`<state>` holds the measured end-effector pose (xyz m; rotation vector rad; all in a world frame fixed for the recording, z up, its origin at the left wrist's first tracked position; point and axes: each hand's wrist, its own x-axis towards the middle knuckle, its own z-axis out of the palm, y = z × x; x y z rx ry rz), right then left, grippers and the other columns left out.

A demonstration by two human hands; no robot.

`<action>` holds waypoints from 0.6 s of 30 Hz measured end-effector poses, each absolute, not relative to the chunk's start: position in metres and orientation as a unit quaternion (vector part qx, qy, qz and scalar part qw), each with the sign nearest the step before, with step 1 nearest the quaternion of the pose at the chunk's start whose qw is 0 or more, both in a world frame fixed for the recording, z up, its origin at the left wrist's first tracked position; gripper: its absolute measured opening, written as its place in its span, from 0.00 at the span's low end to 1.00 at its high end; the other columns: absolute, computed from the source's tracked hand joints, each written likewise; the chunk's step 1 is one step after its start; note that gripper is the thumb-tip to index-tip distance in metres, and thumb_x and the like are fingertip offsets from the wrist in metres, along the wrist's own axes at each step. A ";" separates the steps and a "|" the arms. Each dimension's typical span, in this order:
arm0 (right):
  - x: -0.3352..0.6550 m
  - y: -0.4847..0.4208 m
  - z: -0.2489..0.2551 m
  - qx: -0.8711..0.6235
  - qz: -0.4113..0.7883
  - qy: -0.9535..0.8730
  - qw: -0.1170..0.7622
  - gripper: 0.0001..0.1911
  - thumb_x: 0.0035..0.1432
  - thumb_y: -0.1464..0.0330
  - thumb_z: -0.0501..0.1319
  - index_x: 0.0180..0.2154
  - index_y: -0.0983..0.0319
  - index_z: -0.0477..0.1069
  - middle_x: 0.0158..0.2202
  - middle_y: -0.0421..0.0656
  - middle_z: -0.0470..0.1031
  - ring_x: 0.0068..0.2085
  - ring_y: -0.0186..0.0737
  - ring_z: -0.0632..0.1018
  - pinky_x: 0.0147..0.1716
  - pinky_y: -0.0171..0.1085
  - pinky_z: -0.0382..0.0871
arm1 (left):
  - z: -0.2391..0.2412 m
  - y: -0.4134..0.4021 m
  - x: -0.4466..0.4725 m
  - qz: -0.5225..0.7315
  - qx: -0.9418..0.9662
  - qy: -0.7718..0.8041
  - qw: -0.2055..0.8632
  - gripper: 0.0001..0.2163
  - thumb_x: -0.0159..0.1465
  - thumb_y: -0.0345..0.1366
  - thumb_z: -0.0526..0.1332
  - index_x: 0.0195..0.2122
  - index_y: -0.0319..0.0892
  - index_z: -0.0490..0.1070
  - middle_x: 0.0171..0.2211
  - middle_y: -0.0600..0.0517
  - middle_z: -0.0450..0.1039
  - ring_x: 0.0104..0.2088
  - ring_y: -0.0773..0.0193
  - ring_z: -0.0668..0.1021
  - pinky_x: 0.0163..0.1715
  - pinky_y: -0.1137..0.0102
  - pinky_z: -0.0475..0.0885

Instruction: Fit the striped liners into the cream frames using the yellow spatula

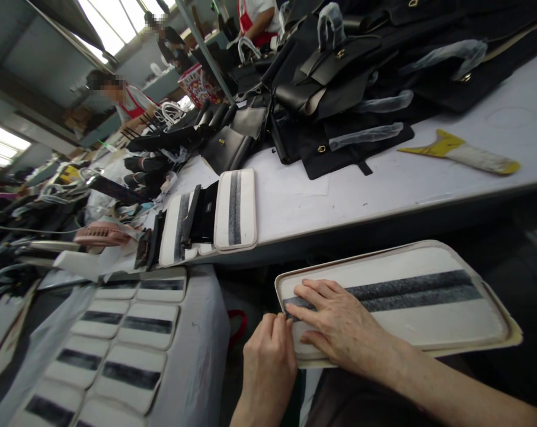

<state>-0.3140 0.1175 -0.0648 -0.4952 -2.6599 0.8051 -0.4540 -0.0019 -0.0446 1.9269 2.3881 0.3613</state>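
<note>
A white padded panel (419,302) with a dark grey stripe lies in front of me, below the table edge. My right hand (335,320) rests flat on its left end, fingers stretched out across the stripe. My left hand (268,356) is curled at the panel's left edge, fingertips pinched against the rim; what they pinch is too small to make out. More striped white panels (126,332) lie in rows on a cloth-covered surface at lower left.
On the grey table (384,178) stand upright striped panels with a black piece (208,216), piled black handbags (335,71) and a yellow-tipped tool (464,153). A pink fan (102,234) sits at left. Other people work at the far end.
</note>
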 end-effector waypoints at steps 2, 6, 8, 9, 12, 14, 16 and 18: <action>-0.314 0.117 -0.065 -0.174 0.284 -0.930 0.154 0.22 0.57 0.64 0.67 0.52 0.56 0.69 0.59 0.45 0.66 0.60 0.50 0.66 0.58 0.50 0.60 | -0.043 -0.003 -0.453 0.133 0.613 0.776 0.064 0.10 0.68 0.33 0.52 0.31 0.43 0.70 0.29 0.48 0.70 0.28 0.61 0.75 0.29 0.70 0.67; -0.313 0.117 -0.065 -0.174 0.286 -0.931 0.144 0.22 0.56 0.64 0.68 0.52 0.55 0.69 0.58 0.44 0.67 0.60 0.50 0.65 0.58 0.50 0.60 | -0.037 -0.002 -0.462 0.205 0.532 0.804 0.170 0.16 0.70 0.38 0.51 0.26 0.42 0.70 0.27 0.50 0.68 0.27 0.65 0.72 0.30 0.71 0.64; -0.313 0.117 -0.065 -0.173 0.283 -0.933 0.142 0.23 0.55 0.64 0.68 0.52 0.55 0.69 0.58 0.44 0.67 0.60 0.51 0.65 0.58 0.50 0.60 | -0.036 0.001 -0.471 0.247 0.472 0.817 0.223 0.18 0.69 0.42 0.54 0.22 0.41 0.69 0.24 0.52 0.67 0.25 0.66 0.69 0.27 0.71 0.62; -0.313 0.117 -0.065 -0.173 0.281 -0.933 0.142 0.23 0.55 0.64 0.69 0.52 0.55 0.69 0.58 0.44 0.67 0.60 0.51 0.65 0.58 0.50 0.59 | -0.037 0.002 -0.475 0.268 0.439 0.818 0.257 0.18 0.67 0.43 0.56 0.22 0.41 0.71 0.22 0.52 0.67 0.25 0.66 0.69 0.27 0.71 0.62; -0.313 0.117 -0.066 -0.173 0.278 -0.934 0.145 0.24 0.54 0.64 0.69 0.52 0.55 0.69 0.58 0.45 0.67 0.60 0.52 0.65 0.58 0.51 0.60 | -0.042 0.006 -0.487 0.336 0.329 0.800 0.373 0.15 0.61 0.47 0.64 0.25 0.40 0.74 0.22 0.53 0.71 0.26 0.65 0.71 0.28 0.72 0.66; -0.313 0.117 -0.066 -0.172 0.278 -0.933 0.148 0.24 0.54 0.64 0.69 0.52 0.55 0.69 0.58 0.45 0.67 0.59 0.51 0.66 0.58 0.51 0.60 | -0.047 0.007 -0.492 0.382 0.257 0.772 0.438 0.15 0.56 0.47 0.68 0.26 0.39 0.72 0.23 0.53 0.72 0.26 0.66 0.72 0.30 0.71 0.68; -0.313 0.117 -0.066 -0.171 0.278 -0.933 0.150 0.24 0.54 0.64 0.69 0.52 0.55 0.69 0.58 0.44 0.67 0.59 0.51 0.66 0.57 0.51 0.60 | -0.053 0.008 -0.494 0.417 0.210 0.742 0.482 0.16 0.54 0.46 0.71 0.25 0.40 0.69 0.24 0.55 0.69 0.26 0.68 0.71 0.30 0.73 0.68; -0.314 0.117 -0.066 -0.171 0.278 -0.934 0.149 0.23 0.55 0.64 0.69 0.52 0.55 0.69 0.58 0.44 0.67 0.59 0.51 0.66 0.57 0.51 0.60 | -0.058 0.008 -0.495 0.433 0.188 0.715 0.516 0.17 0.53 0.46 0.71 0.26 0.40 0.67 0.23 0.57 0.66 0.25 0.71 0.69 0.28 0.75 0.65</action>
